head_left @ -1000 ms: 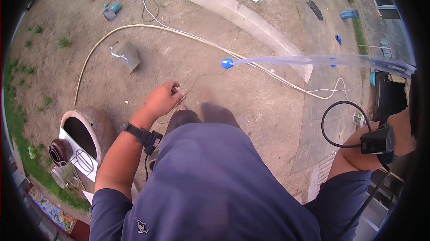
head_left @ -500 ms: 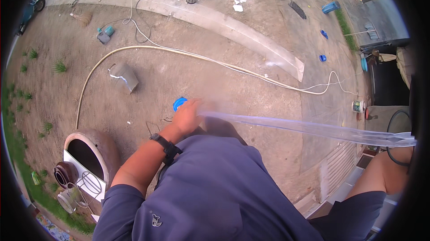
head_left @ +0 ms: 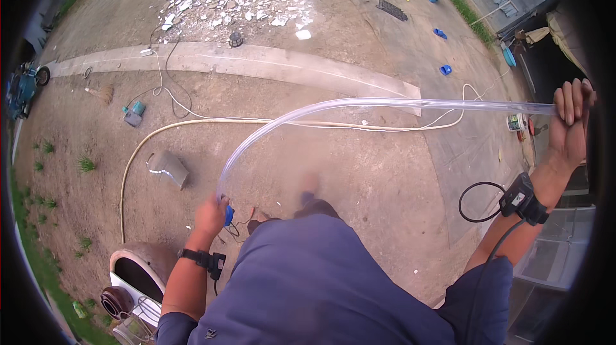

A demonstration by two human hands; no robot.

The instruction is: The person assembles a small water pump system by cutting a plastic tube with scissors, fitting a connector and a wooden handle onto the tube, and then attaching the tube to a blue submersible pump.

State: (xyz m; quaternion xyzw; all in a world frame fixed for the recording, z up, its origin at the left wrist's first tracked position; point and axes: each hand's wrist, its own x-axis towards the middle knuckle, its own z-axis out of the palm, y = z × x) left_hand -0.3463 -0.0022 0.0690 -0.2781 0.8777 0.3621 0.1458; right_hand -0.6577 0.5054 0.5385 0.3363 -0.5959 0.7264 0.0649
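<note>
A clear flexible hose (head_left: 308, 107) arcs across in front of me between my hands. My left hand (head_left: 210, 218), low on the left, is closed around its near end, beside a bright blue piece (head_left: 228, 215) that is partly hidden by the fingers. I cannot make out what kind of piece it is. My right hand (head_left: 570, 111), raised at the far right, has its fingers wrapped round the hose there. Black straps with small devices sit on both wrists, and a black cable loop (head_left: 475, 200) hangs from the right one.
A cream hose (head_left: 212, 121) and a thin white cable run over the dirt ground. To the left lie a grey bucket (head_left: 170, 168) on its side and a large clay jar (head_left: 151, 255). White rubble (head_left: 224, 1) is spread beyond a concrete strip (head_left: 256, 62).
My right hand has risen forward into view. My left hand has moved left and nearer to me. The clear hose, nearly straight and lower before, now bows up in an arc. The view has shifted.
</note>
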